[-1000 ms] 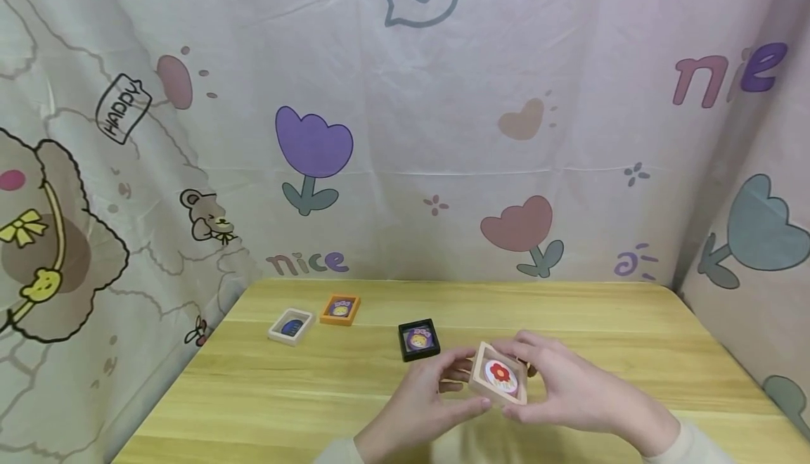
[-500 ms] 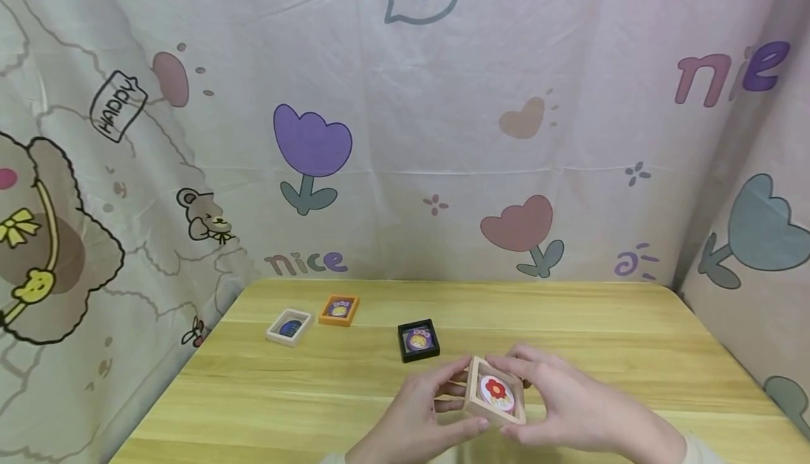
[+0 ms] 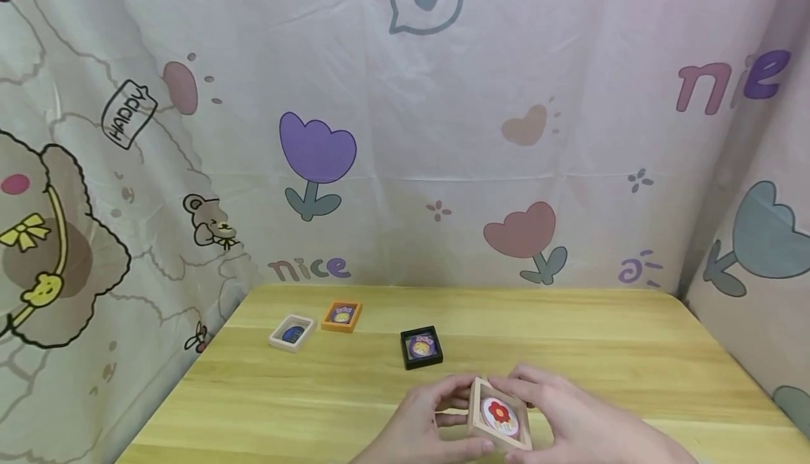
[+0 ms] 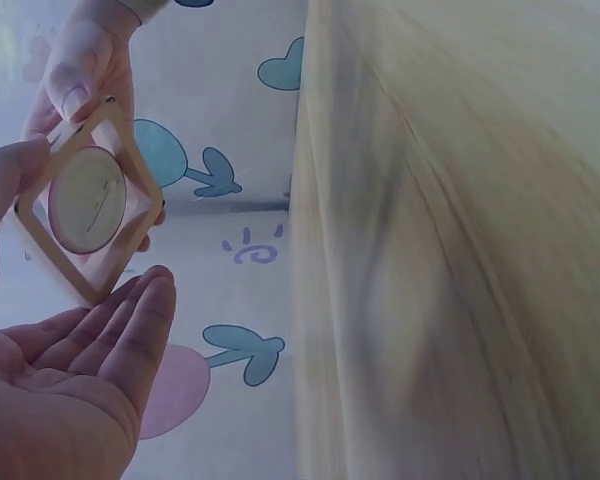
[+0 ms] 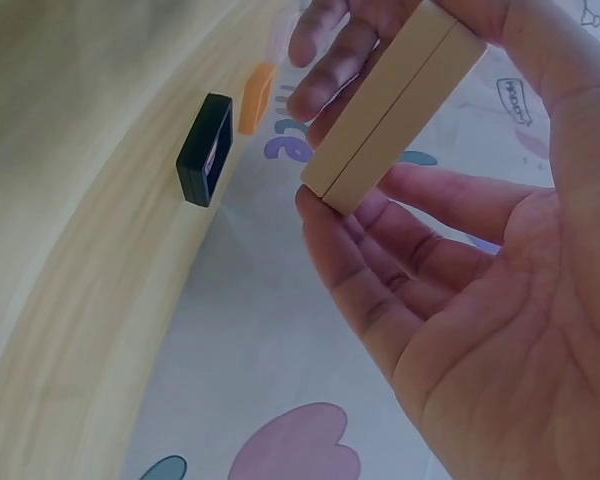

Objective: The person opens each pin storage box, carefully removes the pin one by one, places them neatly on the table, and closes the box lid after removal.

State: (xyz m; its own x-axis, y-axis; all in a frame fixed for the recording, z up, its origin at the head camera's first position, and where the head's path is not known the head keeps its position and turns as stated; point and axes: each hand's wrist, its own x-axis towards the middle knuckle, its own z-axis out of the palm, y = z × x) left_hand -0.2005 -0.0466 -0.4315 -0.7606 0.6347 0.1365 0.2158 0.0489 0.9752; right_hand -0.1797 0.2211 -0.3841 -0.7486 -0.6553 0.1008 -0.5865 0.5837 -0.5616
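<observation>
Both hands on one part: L hand pinches the beige square frame on its L side, R hand grips the R side, thumb & fingers across the edges. So grip = closed on the frame, both sides; can't tell if all L fingertips touch, several look straight in L wrist view. Frame is up off the table, tilted, near edge of the head view, w/ red-flower badge inside, apparently held by a clear film; badge's pale back shows in L wrist view. Other frames sit on the table: black frame just fwd of L hand, orange frame & white frame farther off to the L, a badge in each. Risks, my read: (1) slip/drop, since hold is mostly fingertips on narrow edges; if one hand lets go early, the other's pinch may let the frame swing. (2) R wrist view shows a seam along the frame's side, prob two halves; uneven pull or a nail in it could pop it & free the badge. (3) thumb sliding inboard could dent the film or shift the badge. (4) black frame is close; a low fwd move of L hand might knock it.
</observation>
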